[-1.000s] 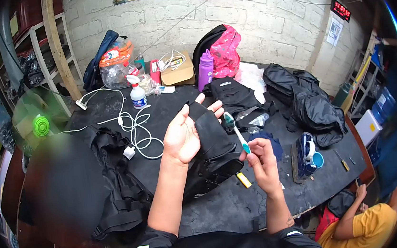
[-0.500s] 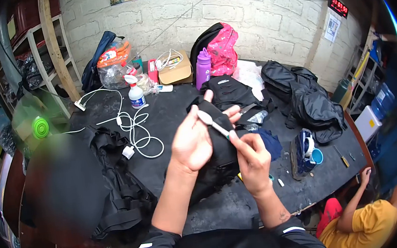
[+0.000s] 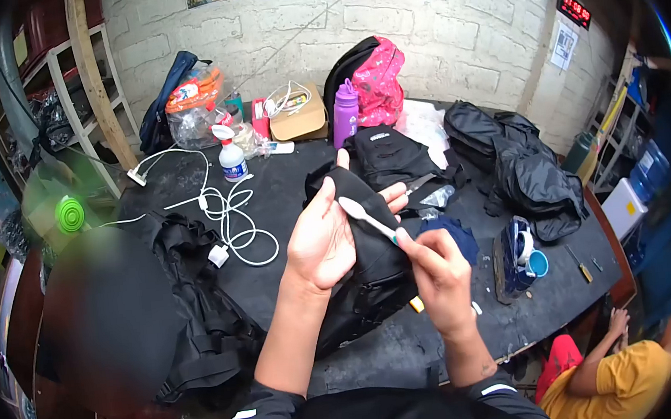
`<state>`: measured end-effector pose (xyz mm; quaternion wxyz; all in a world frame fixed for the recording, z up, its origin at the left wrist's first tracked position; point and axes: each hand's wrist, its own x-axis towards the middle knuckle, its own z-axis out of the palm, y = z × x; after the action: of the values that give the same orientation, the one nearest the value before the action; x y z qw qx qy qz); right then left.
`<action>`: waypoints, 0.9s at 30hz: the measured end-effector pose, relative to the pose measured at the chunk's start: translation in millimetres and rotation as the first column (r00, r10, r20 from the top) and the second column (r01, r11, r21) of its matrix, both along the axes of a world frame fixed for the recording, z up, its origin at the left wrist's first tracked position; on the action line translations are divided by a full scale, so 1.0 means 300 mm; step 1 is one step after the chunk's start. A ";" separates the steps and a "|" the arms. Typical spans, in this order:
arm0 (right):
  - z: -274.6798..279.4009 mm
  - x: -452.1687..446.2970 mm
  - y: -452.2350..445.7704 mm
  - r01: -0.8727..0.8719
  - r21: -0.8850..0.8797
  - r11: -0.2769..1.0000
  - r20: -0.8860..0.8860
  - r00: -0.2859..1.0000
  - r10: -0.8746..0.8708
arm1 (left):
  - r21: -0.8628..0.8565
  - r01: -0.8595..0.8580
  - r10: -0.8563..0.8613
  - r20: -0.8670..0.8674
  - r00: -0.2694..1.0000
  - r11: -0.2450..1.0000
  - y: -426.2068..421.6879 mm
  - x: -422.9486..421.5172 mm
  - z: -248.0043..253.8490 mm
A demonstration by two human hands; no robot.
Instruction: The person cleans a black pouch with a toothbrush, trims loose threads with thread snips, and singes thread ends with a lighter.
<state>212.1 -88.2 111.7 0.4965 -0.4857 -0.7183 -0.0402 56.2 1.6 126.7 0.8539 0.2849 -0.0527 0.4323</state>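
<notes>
In the head view, the toothbrush (image 3: 372,222) lies slantwise between the two hands, its long axis running from the right hand (image 3: 441,276) up and leftward to its head, near the left thumb. The right hand is nearer to it and pinches the handle's lower end between thumb and forefinger, the other fingers curled in. The brush's pale back faces up, so the bristles are out of sight and probably turned towards the cloth; whether they touch it cannot be told.

The black bag (image 3: 377,262) sits just beyond and between the wrists on the desk (image 3: 508,322), its raised narrow end tilted up and leftward under the brush. The left hand (image 3: 319,247) is spread, palm up, with that end lying across it and the fingertips showing past the far edge; it cradles the cloth rather than clenching it. The brush crosses this raised end at a slant.

Just right of the bag lies a small yellow piece (image 3: 417,304), close to the right wrist; a dark blue cloth (image 3: 458,238) lies beyond that hand.
</notes>
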 end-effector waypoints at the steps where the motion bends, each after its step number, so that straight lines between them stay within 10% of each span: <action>1: -0.001 0.005 -0.016 0.003 -0.005 1.000 -0.002 1.000 -0.003 | 0.014 -0.002 0.002 -0.002 1.000 1.000 -0.002 -0.004 0.005; 4: 0.019 0.046 -0.073 -0.015 -0.220 0.975 0.093 0.995 0.036 | -0.017 -0.003 0.003 0.023 1.000 1.000 0.025 -0.061 0.000; 9: -0.018 -0.002 0.009 0.028 0.045 0.999 -0.007 1.000 -0.027 | -0.006 0.026 -0.026 0.012 1.000 1.000 0.013 -0.015 -0.010; 12: 0.011 0.034 -0.061 0.037 -0.183 0.982 0.134 0.991 -0.012 | -0.054 0.037 -0.035 0.039 0.999 0.998 0.036 -0.056 -0.022; 17: -0.006 -0.004 0.002 0.025 0.011 1.000 0.039 0.999 -0.026 | -0.005 -0.030 0.030 -0.014 0.999 1.000 0.024 -0.029 -0.023; 27: 0.028 0.014 -0.059 0.035 -0.187 0.982 0.188 0.982 0.001 | -0.069 0.041 -0.038 0.047 0.998 0.997 0.036 -0.065 -0.053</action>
<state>216.3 -106.0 120.2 0.3778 -0.5310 -0.7582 -0.0215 36.7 12.5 110.7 0.8704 0.2436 -0.0626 0.4233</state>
